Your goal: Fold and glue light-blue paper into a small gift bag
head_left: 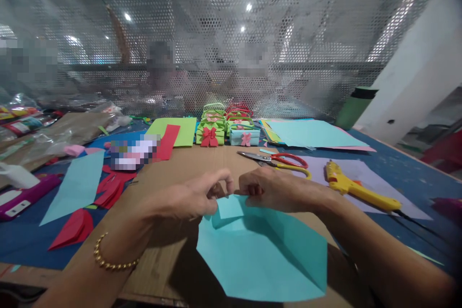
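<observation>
A large light-blue paper sheet (263,255) lies on a brown cardboard mat (202,163) in front of me, its far corner folded over. My left hand (195,197) pinches that folded edge, thumb against fingertips. My right hand (269,188) grips the same edge from the right, fingers curled in. The two hands nearly touch above the fold. A gold bead bracelet sits on my left wrist.
Scissors with red and yellow handles (277,160) and a yellow glue gun (355,188) lie to the right. Finished paper gift boxes (225,127) stand at the back, with green (176,130), blue (310,133) and red paper (108,190) around. People sit behind a perforated metal screen (231,48).
</observation>
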`<state>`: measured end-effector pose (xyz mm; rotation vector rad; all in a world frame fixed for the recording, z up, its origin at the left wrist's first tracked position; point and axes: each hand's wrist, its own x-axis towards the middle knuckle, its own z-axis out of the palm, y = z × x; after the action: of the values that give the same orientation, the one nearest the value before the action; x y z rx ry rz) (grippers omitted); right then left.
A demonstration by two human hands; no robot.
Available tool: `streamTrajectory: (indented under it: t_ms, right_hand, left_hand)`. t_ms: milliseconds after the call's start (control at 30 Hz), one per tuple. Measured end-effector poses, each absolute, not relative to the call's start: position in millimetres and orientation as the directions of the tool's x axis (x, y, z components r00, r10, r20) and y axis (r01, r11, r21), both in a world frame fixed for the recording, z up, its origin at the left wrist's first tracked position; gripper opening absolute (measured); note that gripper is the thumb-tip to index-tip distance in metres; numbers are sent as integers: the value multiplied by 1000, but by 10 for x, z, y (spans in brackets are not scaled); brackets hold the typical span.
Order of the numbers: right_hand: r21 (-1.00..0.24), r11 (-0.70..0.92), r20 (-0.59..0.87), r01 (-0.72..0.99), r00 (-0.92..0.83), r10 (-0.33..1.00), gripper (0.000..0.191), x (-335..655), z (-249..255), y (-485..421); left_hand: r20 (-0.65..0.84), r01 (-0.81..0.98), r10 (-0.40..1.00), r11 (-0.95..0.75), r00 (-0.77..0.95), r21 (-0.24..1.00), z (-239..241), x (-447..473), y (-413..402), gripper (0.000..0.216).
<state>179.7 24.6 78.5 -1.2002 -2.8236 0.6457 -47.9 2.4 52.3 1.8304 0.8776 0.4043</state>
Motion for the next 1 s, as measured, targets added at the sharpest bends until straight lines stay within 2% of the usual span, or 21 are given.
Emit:
streamTrajectory:
  t_ms: [100,233,333,433,533,633,767,900,1000]
  right_hand:
    - [-369,615,-153,697,-698,699,8,1794,788,243]
    - [-359,636,-138,684,-712,688,8,1791,776,231]
    - [-344,648,-125,680,-717,686,7,1787,762,223]
    - [-340,653,-113,677,-719,686,6,1785,750,219]
    - [-351,656,-109,668,-725,680,6,1785,741,220]
    - [-348,660,-103,665,-727,678,7,1781,738,219]
    - [-345,662,-90,665,-726,682,9,1772,760,200]
    - [-332,658,-97,676,-718,689,9,1765,782,174]
    - [-324,660,-97,678,-718,689,10,1760,778,158]
  left_hand:
    - [-116,443,705,-301,700,844,547,-467,9,11]
    - [-186,576,709,-359,680,734,583,-475,-13,17]
    - [-232,583,699,-315,676,749,609,-483,-26,21]
    - [-259,599,725,-256,638,759,621,-462,-32,15]
    - [-199,610,824,-208,530,764,579,-418,-27,26]
    - [-121,554,873,-188,473,811,484,-376,-8,22]
    - [-159,487,815,-166,557,858,412,-355,17,21]
    - [-253,599,768,-204,588,774,431,-356,45,37]
    - [-258,615,769,-214,585,759,433,-345,71,34]
